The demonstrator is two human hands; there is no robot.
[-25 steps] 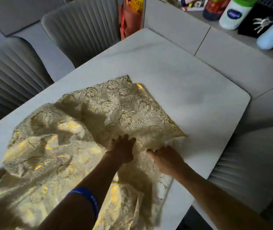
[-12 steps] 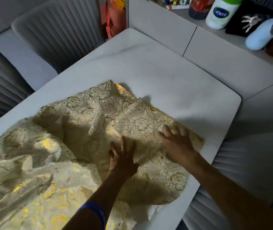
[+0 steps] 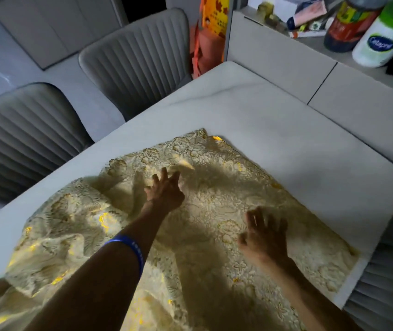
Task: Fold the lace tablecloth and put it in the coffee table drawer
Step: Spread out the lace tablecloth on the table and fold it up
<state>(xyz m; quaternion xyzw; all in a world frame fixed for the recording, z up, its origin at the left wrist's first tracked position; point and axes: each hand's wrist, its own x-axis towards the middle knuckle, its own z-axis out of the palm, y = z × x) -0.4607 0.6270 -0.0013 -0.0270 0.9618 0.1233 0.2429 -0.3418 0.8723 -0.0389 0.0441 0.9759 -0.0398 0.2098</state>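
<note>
On marble table (image 3: 274, 130), crumpled lace tablecloth (image 3: 226, 194)

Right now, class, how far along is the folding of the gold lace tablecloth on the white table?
Done: the gold lace tablecloth lies on the white marble-look table, its right part flat. In hand: the left hand and right hand, fingers spread, smooth it. Left: the bunched left side, every neat fold, and the drawer, which is not in view.

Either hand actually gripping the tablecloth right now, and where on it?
Nothing is gripped. The left hand lies flat with spread fingers on the lace tablecloth near its middle; the right hand is open, fingers spread, over the cloth's right part.
</note>
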